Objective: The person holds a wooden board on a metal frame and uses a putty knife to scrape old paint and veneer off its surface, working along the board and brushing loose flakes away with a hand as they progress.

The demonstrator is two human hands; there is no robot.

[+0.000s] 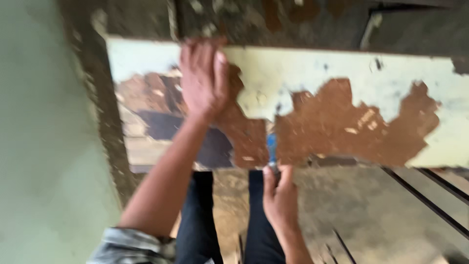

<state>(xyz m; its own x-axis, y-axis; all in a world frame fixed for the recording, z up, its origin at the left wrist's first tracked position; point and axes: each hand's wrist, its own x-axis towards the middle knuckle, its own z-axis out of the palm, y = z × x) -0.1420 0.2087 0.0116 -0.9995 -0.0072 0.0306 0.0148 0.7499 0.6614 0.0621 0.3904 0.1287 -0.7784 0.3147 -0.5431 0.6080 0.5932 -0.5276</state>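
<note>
The view is blurred. A long board (342,73) lies across in front of me, pale cream paint on top with large brown patches where the coating has come off. My left hand (204,78) rests flat on the board near its far edge, fingers together. My right hand (279,195) is at the board's near edge, fingers closed around a small blue-handled tool (271,146) whose tip lies on the brown bare area. My dark trouser legs (200,220) show below the board.
A pale green wall (44,146) fills the left side. Dusty floor (371,210) lies under the board, with thin dark metal rods (425,195) running diagonally at the right. Dark debris-covered ground is beyond the board.
</note>
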